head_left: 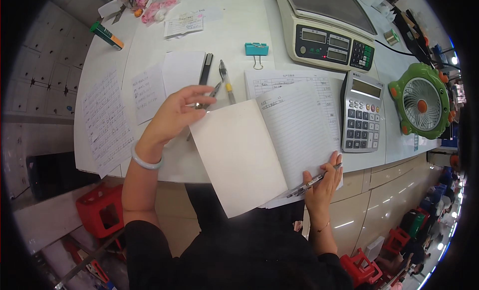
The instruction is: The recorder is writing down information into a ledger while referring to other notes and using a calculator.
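Observation:
An open lined notebook (299, 128) lies at the table's near edge, its blank cover side (239, 155) turned to the left and hanging past the edge. A few handwritten lines show at the top of the ruled page. My left hand (182, 113) is at the cover's upper left corner, fingers apart and slightly curved; whether it touches the corner is unclear. With my right hand (323, 183) I hold a pen (312, 183) slantwise over the page's lower right corner. Under the notebook lies a printed form sheet (324, 88).
Beyond my left hand lie a pen with a yellow band (227, 83), a black stapler-like bar (206, 68) and a teal binder clip (256, 49). Handwritten sheets (107, 120) spread left. A calculator (362, 113), weighing scale (329, 43) and green fan (420, 101) stand right. Red stools (102, 210) flank the table.

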Demonstrator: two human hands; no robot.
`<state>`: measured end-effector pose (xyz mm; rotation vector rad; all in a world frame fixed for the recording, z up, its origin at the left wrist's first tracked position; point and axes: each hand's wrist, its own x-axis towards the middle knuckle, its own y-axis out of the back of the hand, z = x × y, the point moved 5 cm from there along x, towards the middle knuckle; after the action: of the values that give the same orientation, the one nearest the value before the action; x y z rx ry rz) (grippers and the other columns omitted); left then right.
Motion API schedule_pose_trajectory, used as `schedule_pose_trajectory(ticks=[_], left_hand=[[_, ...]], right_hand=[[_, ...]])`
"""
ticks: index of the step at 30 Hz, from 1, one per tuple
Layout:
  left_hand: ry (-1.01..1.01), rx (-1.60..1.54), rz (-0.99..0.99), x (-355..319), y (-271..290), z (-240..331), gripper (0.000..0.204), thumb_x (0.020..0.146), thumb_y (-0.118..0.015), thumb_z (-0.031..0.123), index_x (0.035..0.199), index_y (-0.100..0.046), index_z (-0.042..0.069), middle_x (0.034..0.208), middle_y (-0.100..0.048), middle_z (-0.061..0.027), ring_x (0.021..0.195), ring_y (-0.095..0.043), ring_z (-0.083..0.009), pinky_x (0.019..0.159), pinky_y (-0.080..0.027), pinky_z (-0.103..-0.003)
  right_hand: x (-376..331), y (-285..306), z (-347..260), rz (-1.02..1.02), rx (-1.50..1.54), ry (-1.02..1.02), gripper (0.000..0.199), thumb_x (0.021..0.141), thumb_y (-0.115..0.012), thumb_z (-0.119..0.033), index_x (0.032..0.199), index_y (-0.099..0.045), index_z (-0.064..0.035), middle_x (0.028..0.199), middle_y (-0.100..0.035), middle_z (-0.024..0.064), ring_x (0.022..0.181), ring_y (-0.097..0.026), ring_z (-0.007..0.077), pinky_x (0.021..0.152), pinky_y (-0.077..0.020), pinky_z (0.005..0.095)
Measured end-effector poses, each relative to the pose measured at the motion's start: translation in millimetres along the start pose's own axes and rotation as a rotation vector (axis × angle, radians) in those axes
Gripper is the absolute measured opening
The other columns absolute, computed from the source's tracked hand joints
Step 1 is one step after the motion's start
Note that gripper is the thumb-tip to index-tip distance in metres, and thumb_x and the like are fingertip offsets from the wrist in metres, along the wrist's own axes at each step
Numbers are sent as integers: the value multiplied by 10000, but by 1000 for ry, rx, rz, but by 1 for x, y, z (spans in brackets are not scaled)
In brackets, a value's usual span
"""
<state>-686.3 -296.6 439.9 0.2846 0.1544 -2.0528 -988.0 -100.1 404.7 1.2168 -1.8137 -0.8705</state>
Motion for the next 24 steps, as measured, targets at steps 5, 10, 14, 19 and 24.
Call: schedule_pose_trajectory(ticks=[5,10,14,19,24], left_hand=[[67,63,-206,6,-2,-33,290,854,-528,96,1113,-598,-15,1003,-645,-111,844,-607,-97,771,-475,-211],[240,-337,-137,3,4,-34,263,912,-536,209,963,-654,-22,887,-643,-54,840,-571,-100,783,-439,-234],[121,30,-61,6,5,-38,214,896,-575,194,885,-641,-9,802,-615,-14,759,-527,-70,708,-423,-226],[108,46,-43,6,5,-41,152,877,-603,143,847,-614,-5,790,-597,2,720,-515,-49,661,-419,-203],[77,31,-56,7,2,-37,162,893,-578,156,856,-612,2,795,-600,1,729,-519,-54,683,-425,-215]], right_hand=[[3,-6,-3,-79,-58,60,327,775,-691,-175,948,-450,-38,1333,-424,287,1299,-338,421,1093,-92,538],[-4,-4,-26,-432,1154,95,409,774,-736,-231,823,-354,-95,1157,-587,251,1243,-447,367,1057,-244,514],[1,4,-3,-18,506,-22,359,803,-693,-247,885,-400,-58,1287,-473,288,1243,-431,387,1043,-283,497],[11,0,2,-39,-202,-11,301,768,-681,-104,921,-431,-36,1336,-422,288,1282,-369,405,1067,-238,479],[-17,-11,22,-35,381,31,306,783,-699,-123,844,-409,-47,1257,-496,301,1221,-463,377,1044,-283,499]])
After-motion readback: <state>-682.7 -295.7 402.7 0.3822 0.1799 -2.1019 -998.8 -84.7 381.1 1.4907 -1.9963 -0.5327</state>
